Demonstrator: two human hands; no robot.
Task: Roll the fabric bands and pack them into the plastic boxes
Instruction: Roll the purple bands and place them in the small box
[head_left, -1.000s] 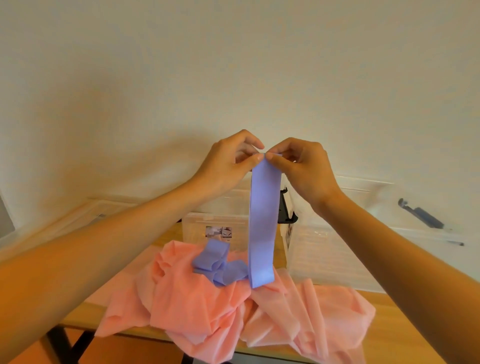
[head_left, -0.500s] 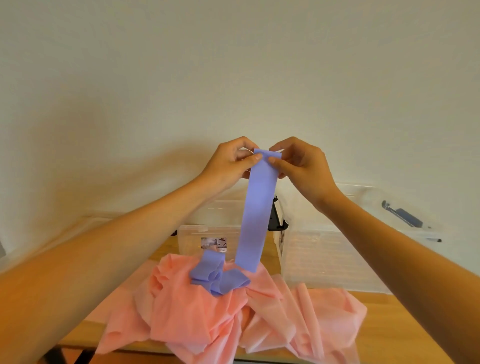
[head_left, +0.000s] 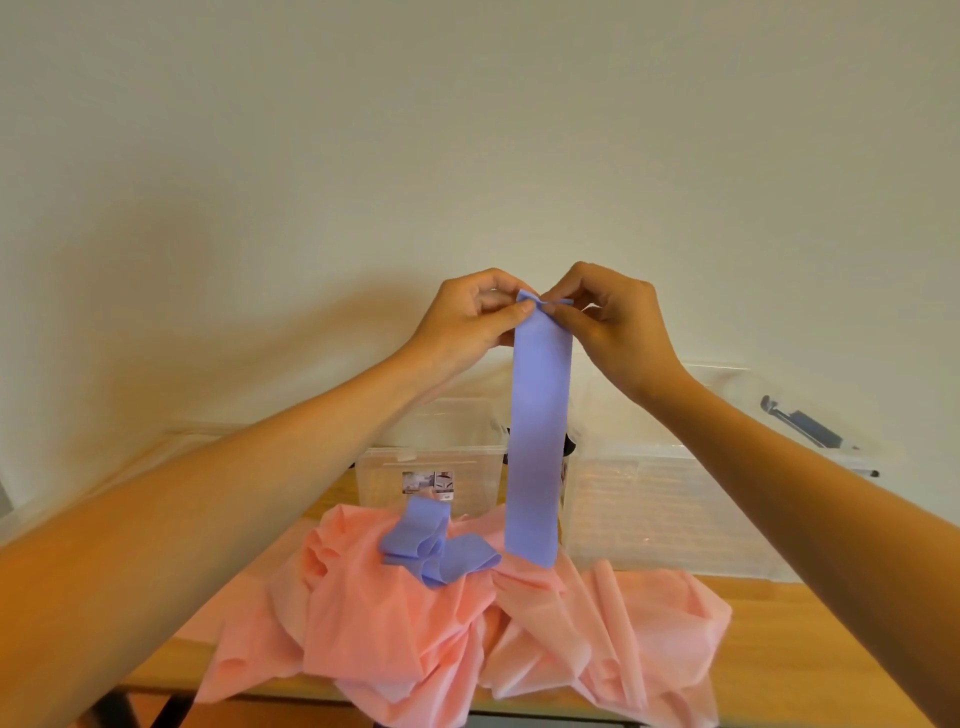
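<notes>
Head view:
- The left hand (head_left: 470, 317) and the right hand (head_left: 618, 317) are raised side by side in front of a pale wall (head_left: 467, 156), almost touching.
- Both hands pinch the top end of a purple band (head_left: 537, 441) between thumb and curled fingers. The left takes its left corner and the right takes its right corner.
- Between the two thumbs the top edge of the band is turned over into a small fold.
- From the hands the band hangs straight down as a flat strip. Its lower end reaches a pile of pink fabric (head_left: 415, 649) below the hands.
- Loose purple loops (head_left: 431, 545) lie on the pink fabric, below the left hand. I cannot tell whether they belong to the same band.
- The pink fabric is crumpled on the wooden tabletop (head_left: 779, 649) and spills over its near edge.
- Two clear plastic boxes stand on the tabletop, below and beyond the hands. One box (head_left: 431, 467) is under the left wrist, and a larger box (head_left: 675, 499) is under the right forearm.
- The hanging strip covers the gap between the boxes.
- A dark clip (head_left: 800, 422) on clear plastic shows beyond the right forearm.
</notes>
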